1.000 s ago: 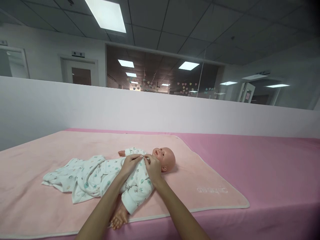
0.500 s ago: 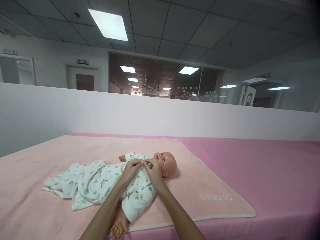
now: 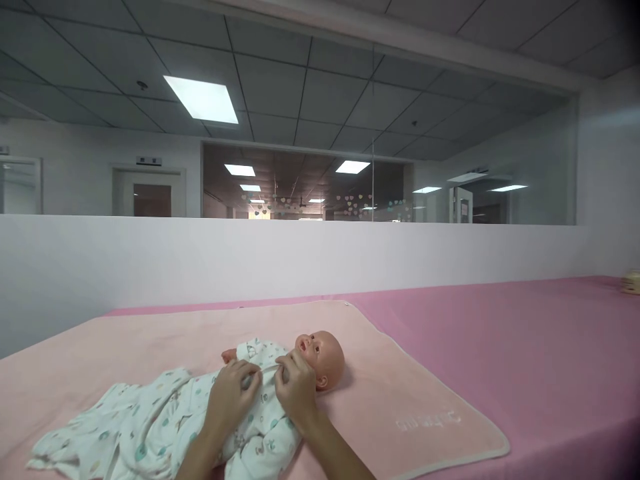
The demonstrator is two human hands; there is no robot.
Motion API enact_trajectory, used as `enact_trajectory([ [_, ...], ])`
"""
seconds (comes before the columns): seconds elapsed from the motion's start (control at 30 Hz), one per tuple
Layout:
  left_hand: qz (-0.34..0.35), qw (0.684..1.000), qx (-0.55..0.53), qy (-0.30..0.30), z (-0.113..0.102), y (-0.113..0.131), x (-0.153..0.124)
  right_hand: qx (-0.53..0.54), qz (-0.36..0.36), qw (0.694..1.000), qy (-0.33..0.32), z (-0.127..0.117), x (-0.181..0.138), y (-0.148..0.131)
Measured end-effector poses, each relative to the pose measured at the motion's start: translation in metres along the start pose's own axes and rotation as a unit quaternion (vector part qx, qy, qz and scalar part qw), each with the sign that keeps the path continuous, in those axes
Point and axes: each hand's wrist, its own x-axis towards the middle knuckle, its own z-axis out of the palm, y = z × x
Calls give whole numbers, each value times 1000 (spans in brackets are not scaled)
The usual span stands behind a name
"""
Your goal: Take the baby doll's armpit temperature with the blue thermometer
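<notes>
A baby doll [image 3: 327, 360] lies on its back, its head to the right and its face turned up. It is dressed in a white baby outfit [image 3: 265, 443] printed with small green and brown figures, whose lower part spreads out to the left. My left hand [image 3: 233, 393] is closed on the front of the outfit at the chest, fingers bent and thumb against them. Just below the doll's chin, my right hand [image 3: 296, 387] pinches the outfit near the neckline. A short stretch of cloth shows between the two hands. What lies under the fingertips is hidden.
Beneath the doll is a peach blanket [image 3: 370, 400] with a pale edge, over a pink table cover [image 3: 475, 347]. A low white wall [image 3: 300, 260] with a glass pane above stands behind. A small yellowish thing [image 3: 631, 282] is cut off at the right edge.
My hands have drawn apart at the doll's chest, the left towards its belly, the right staying near the neck. The view has tilted up, so everything sits lower.
</notes>
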Motion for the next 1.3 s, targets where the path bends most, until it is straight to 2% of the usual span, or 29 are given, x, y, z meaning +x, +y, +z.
enact_trajectory([
  [0.17, -55, 996, -61, -47, -3, -12, -1, -20, -60, 997, -41, -3, -5, -10],
  [0.27, -77, 988, -115, -71, -1, -20, 1, -22, -136, 984, -110, -1, -6, -16],
  [0.33, -82, 981, -156, -77, 2, -25, 2, -28, -161, 976, -146, 2, -5, -18],
  [0.5, -105, 957, -260, -78, 3, -29, 4, -37, -119, 980, -157, 13, 5, -20],
  [0.63, -153, 936, -315, -46, -2, -26, 6, -53, -63, 986, -145, 22, 9, -29],
  [0.8, -174, 920, -349, -30, -4, -24, 5, -46, -49, 988, -139, 26, 5, -37],
  [1.07, -179, 920, -347, -9, -2, -29, 3, -34, -81, 987, -136, 24, -1, -25],
  [1.17, -170, 929, -327, -18, -2, -30, 2, -36, -92, 986, -136, 25, -2, -23],
  [1.3, -153, 950, -273, -19, 1, -34, -1, -28, -70, 989, -124, 24, -2, -25],
])
